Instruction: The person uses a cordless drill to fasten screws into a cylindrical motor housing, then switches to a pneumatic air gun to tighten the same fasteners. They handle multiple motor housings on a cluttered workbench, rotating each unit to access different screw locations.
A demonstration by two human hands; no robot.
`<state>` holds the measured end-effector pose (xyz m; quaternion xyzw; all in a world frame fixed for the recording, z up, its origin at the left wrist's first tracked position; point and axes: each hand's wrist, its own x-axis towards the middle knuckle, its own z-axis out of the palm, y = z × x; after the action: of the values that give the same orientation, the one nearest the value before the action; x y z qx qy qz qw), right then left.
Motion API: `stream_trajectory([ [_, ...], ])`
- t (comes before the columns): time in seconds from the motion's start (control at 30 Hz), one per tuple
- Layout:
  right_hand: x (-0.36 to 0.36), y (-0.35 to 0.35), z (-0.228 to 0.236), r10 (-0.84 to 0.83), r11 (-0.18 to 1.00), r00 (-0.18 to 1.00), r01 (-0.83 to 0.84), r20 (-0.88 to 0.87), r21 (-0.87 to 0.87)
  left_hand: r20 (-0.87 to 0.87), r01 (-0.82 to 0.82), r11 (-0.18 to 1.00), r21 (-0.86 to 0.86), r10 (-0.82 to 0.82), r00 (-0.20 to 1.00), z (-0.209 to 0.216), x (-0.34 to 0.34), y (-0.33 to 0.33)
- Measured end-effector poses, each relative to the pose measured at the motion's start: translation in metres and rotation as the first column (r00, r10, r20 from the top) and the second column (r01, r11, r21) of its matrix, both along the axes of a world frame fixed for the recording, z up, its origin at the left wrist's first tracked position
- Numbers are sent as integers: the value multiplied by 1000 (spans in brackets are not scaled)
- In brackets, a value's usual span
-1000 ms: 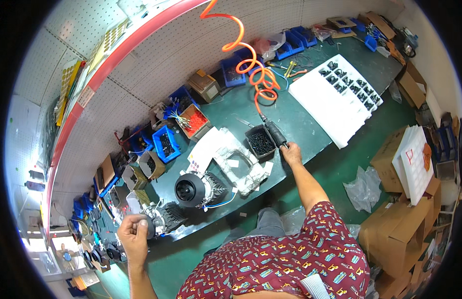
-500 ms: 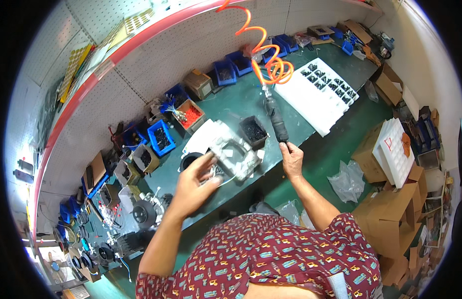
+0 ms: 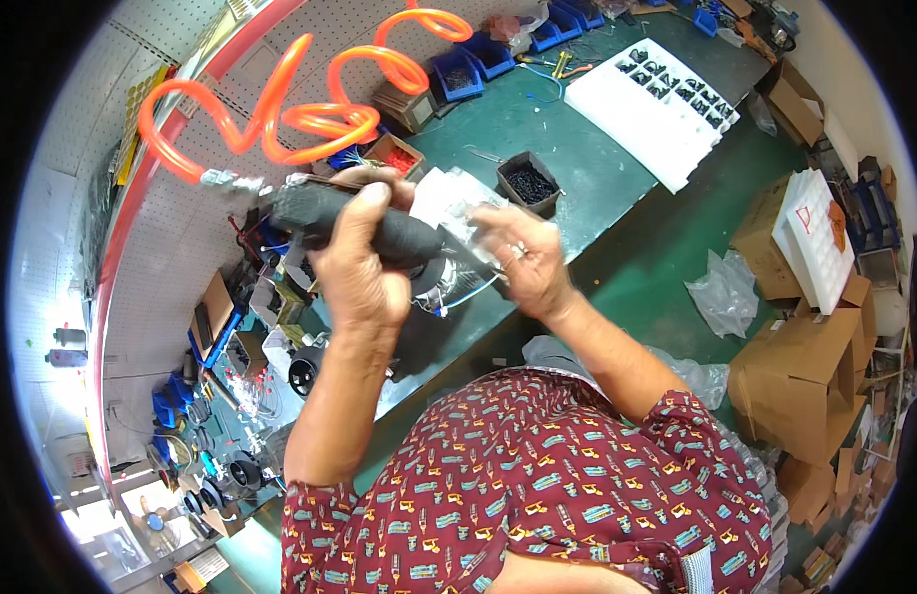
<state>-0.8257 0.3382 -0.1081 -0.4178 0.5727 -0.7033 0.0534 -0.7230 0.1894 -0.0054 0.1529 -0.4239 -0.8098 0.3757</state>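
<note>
A black air screwdriver (image 3: 409, 238) is gripped in my left hand (image 3: 359, 262), held aslant above the bench with its tip toward the right. My right hand (image 3: 528, 262) is at that tip, fingers curled together; motion blur hides what they hold. A pale metal housing (image 3: 460, 213) lies behind and below the tool, mostly covered by it and by my hands. A thin white wire (image 3: 475, 293) curves out beneath. The orange coiled air hose (image 3: 270, 119) joins the tool's back end. Just beyond my right hand stands a dark open box of small black parts (image 3: 530, 184).
A white foam tray (image 3: 641, 114) holding several black parts lies on the green bench (image 3: 602, 183). Blue bins (image 3: 458, 77) and a box of red parts (image 3: 394, 153) line the back. Cardboard boxes (image 3: 800, 366) and a plastic bag (image 3: 725, 294) are on the floor at right.
The air screwdriver has passed from my right hand to my left and swung leftward with its hose. My right hand has moved left to its tip. The view has shifted.
</note>
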Motion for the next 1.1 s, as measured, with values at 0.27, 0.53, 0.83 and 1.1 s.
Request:
stream_trajectory([
  [0.27, -43, 2, -202, -9, 745, 984, -113, 180, 658, -105, -383, 880, -283, 368, 924, -8, 5, -71],
  [0.53, -9, -56, -188, 236, 808, 956, -291, 172, 512, 4, -530, 783, -326, 562, 827, -50, -10, -90],
  [0.83, 0, -70, -192, 305, 788, 906, -413, 293, 457, 90, -524, 788, -323, 577, 812, -81, -5, -92],
  [1.1, 4, -69, -198, 288, 789, 916, -392, 278, 473, 96, -595, 763, -251, 632, 769, -80, -1, -91],
])
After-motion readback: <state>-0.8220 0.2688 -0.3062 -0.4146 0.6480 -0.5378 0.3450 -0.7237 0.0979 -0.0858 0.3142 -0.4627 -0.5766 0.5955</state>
